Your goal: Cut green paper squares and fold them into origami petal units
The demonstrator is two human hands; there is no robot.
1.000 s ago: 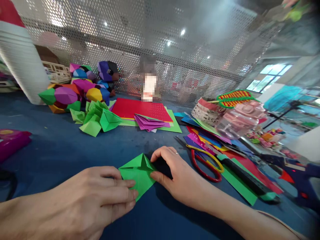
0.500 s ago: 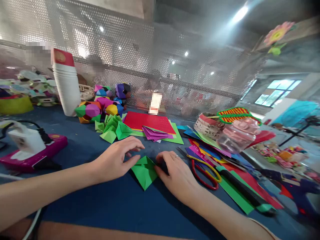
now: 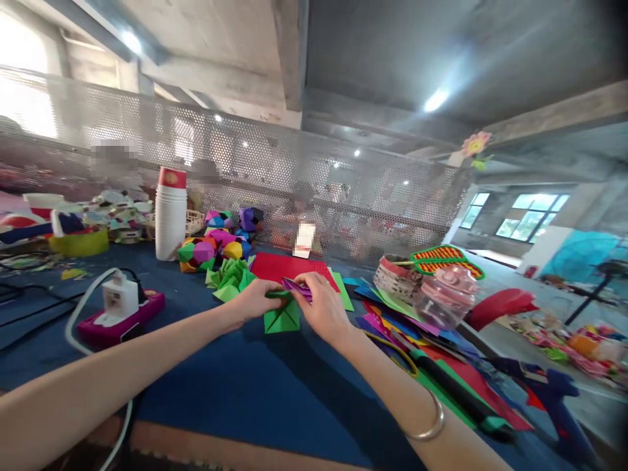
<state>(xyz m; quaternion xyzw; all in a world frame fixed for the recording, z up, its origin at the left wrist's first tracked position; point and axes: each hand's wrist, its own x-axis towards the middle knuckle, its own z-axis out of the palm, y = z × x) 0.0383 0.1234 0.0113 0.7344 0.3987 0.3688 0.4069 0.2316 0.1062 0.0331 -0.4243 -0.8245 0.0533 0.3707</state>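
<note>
Both hands have left the blue table since half a second ago, when the folded green paper lay flat under the fingertips; the paper now hangs lifted between them, its lower point tipped toward the cloth. The view has also swung upward, taking in more ceiling and the perforated metal screen beyond the hands.

The left hand reaches in from the lower left on a long, nearly straight forearm, fingers curled narrowly around the paper's upper left edge. The right hand comes from the lower right, wrist bent and a bangle showing on the forearm; its thumb and fingers pinch the paper's upper right edge, in front of the purple folded sheets just behind it.

Just beyond the left hand lies a pile of green folded pieces, with colourful paper balls and a stack of white cups farther back. Directly behind both hands rests a red sheet. To the right of the right hand sit loose coloured papers and a clear plastic jar. Left of the left hand, a white plug block rests on a pink box.
</note>
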